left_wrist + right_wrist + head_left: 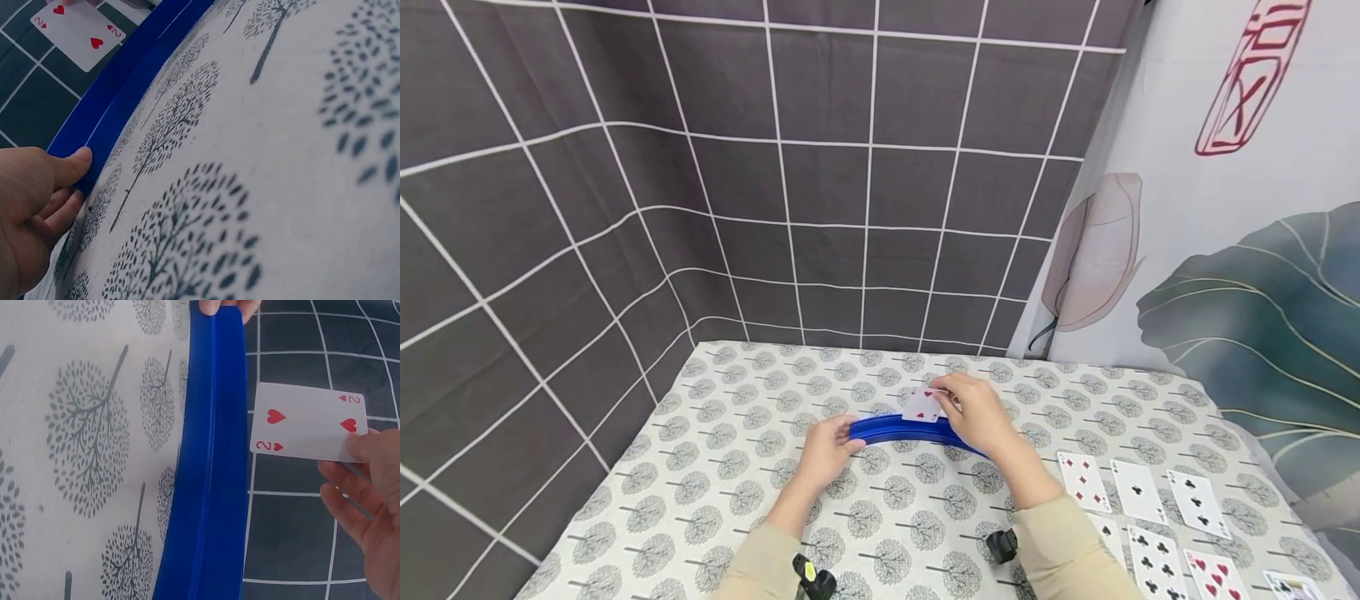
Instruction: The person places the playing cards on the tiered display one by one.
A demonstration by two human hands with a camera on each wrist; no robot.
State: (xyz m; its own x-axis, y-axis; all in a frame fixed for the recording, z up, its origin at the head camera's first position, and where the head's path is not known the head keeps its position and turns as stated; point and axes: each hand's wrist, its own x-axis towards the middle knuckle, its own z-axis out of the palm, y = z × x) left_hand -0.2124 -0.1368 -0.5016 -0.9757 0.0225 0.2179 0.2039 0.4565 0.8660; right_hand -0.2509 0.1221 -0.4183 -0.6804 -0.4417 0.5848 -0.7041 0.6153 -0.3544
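Note:
My right hand (979,414) pinches a playing card, the two of hearts (921,405), between thumb and fingers at one end. In the right wrist view the card (306,422) faces the camera beside the upper edge of a curved blue card holder (215,456). Whether the card's lower edge touches the holder, I cannot tell. At the holder's left end, my left hand (827,450) grips it, thumb in front and fingers behind, as the left wrist view also shows with the hand (37,212) at the blue end. Part of the holder's right end is hidden behind my right hand.
Several face-up cards lie in rows on the right of the table, among them a diamond card (1083,482), a club card (1138,491) and a heart card (1215,575). A tree-patterned cloth (722,483) covers the table. Dark gridded curtain (820,183) hangs behind.

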